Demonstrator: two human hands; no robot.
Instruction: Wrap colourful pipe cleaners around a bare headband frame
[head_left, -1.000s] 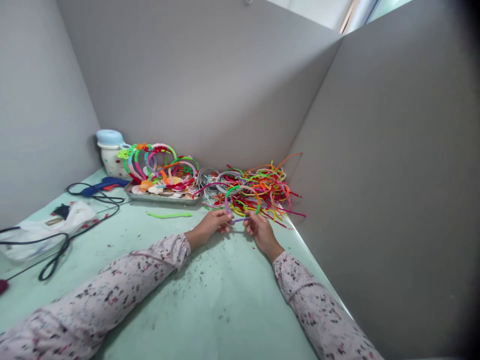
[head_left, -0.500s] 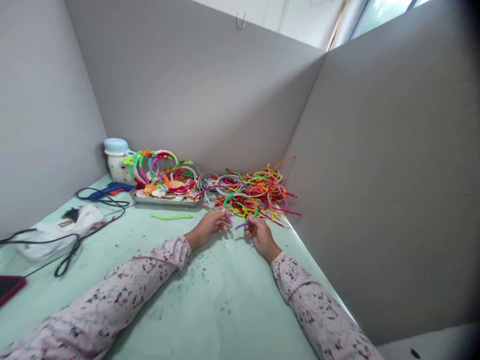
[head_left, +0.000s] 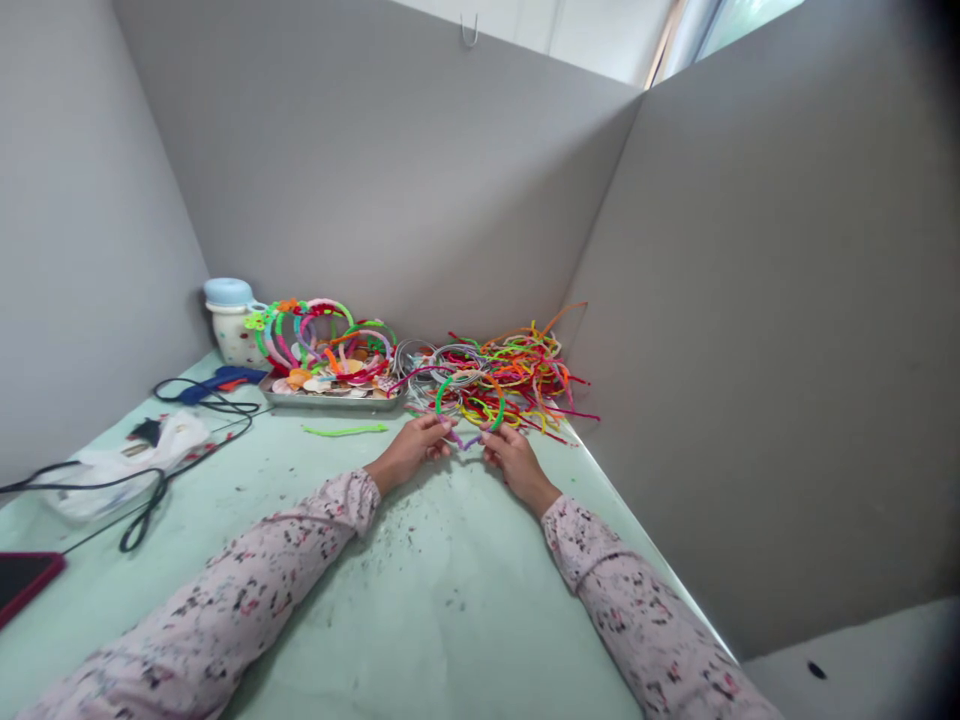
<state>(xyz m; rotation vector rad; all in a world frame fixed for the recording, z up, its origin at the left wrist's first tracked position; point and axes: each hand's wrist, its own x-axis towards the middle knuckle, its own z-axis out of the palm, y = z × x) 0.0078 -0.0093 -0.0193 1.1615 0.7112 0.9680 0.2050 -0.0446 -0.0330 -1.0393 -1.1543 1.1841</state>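
Between my two hands is a fuzzy pipe-cleaner hoop (head_left: pixel 498 412), banded in green, orange and purple. My left hand (head_left: pixel 412 450) pinches its lower left part, where purple shows by the fingertips. On the lower right, by a green and purple stretch, my right hand (head_left: pixel 520 466) has its fingers closed on the hoop. The purple lower ends come close together between the hands; whether they touch I cannot tell. Behind the hoop lies a tangled pile of coloured pipe cleaners (head_left: pixel 536 365).
A metal tray (head_left: pixel 330 402) with flat pieces and finished-looking fuzzy hoops (head_left: pixel 279 340) stands left of the pile. One green pipe cleaner (head_left: pixel 345 431) lies before it. Further left are a lidded jar (head_left: pixel 234 330), a blue tool (head_left: pixel 217 382), black cable, plastic bag (head_left: pixel 142 460) and phone (head_left: pixel 26 582).
The purple ends in my hands have come closer together, and the hoop now looks rounder and more closed. The view has shifted slightly.
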